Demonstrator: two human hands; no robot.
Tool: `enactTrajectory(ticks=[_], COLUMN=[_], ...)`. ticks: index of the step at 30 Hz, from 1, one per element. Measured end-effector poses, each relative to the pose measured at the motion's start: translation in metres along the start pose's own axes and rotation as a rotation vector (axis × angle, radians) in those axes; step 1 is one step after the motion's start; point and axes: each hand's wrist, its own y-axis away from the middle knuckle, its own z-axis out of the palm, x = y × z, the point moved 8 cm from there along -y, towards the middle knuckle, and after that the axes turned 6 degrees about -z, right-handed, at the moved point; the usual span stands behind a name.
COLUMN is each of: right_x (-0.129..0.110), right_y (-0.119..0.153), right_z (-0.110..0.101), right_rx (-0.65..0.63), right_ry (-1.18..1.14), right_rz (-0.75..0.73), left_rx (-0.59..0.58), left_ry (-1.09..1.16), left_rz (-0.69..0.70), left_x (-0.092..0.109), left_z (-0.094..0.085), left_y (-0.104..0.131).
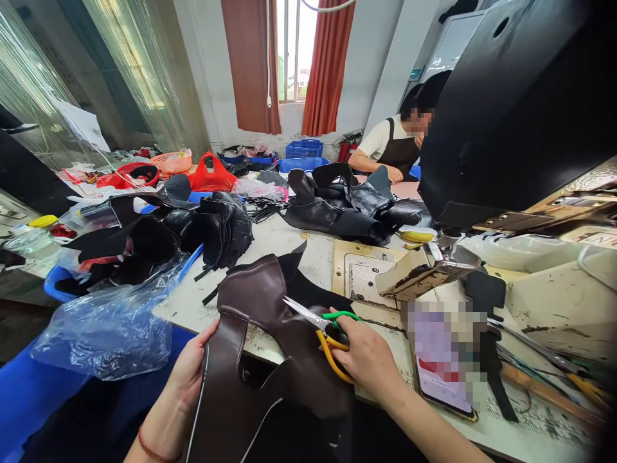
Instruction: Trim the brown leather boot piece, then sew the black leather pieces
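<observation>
My left hand (190, 368) grips the left edge of a dark brown leather shoe upper (260, 334) that lies over the front edge of the work table (308, 254). My right hand (369, 355) holds a pair of scissors (321, 325) with one green and one yellow handle loop. The open blades point left, over the brown leather. A black leather piece (294, 267) lies under the upper's far end.
A sewing machine (520, 122) fills the right, with its metal plate (361, 273) just beyond my right hand. A phone (441, 363) lies to the right. Piles of black leather pieces (347, 202) and a plastic bag (110, 321) cover the table. A person (395, 145) sits behind.
</observation>
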Motion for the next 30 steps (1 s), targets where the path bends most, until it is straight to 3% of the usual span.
enactTrajectory(ticks=[3,6,9,13,18,21,26,30], right_x=[0.001,0.001,0.001,-0.007,-0.041,-0.049,-0.049,-0.042], right_y=[0.001,0.002,0.002,0.006,0.028,0.038,0.048,0.048], right_z=[-0.001,-0.002,-0.002,-0.009,-0.035,-0.042,-0.057,-0.059], right_rx=[-0.025,-0.015,0.011,0.088,0.344,0.341,0.401,0.404], right_ry=[-0.015,-0.019,-0.016,0.007,0.068,0.151,0.316,0.301], right_rz=[0.032,0.037,0.023,-0.050,-0.331,-0.349,-0.346,-0.339], left_rx=[-0.086,-0.321,-0.524,-0.412,-0.267,-0.201,-0.180,-0.179], left_ry=[-0.058,-0.135,-0.133,0.046,0.126,0.192,0.203,0.155], left_rz=[0.087,0.135,0.063,-0.065,-0.149,-0.187,-0.093,-0.009], left_x=[-0.001,-0.013,-0.030,-0.039,-0.044,-0.054,-0.063,-0.065], left_z=[0.008,0.025,0.039,0.040,0.043,0.045,0.055,0.061], left_y=[0.006,0.009,0.008,-0.001,-0.001,0.005,0.019,0.025])
